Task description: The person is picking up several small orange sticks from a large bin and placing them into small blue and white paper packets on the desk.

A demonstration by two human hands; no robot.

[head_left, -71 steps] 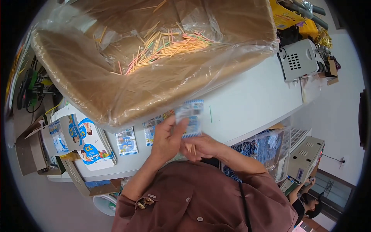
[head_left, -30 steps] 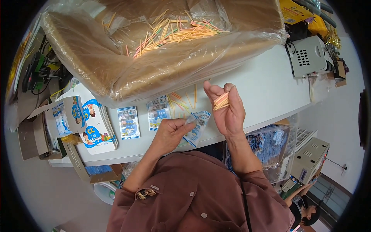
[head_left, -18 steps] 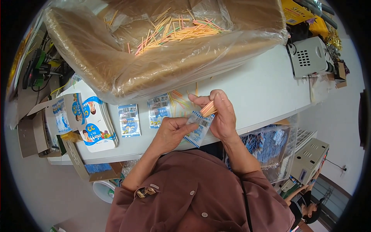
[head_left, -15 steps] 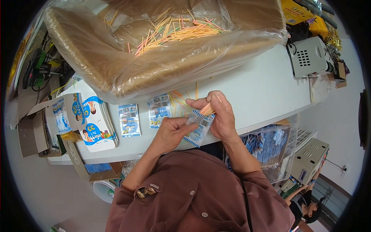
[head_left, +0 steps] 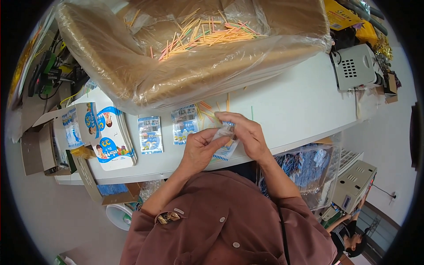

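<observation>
A smooth white surface spread beneath the left hand and the right hand; beyond them stood a brown box lined with clear plastic. The left hand pinched a small blue-striped clear plastic packet between thumb and fingers; the right hand curled over its top, its hold unclear. The packet seemed light, limp and slippery, best gripped by its edges; thin yellow-orange sticks just beyond looked stiff, perhaps brittle

The right hand has come over the top of the packet, the stick bundle now hidden.
</observation>
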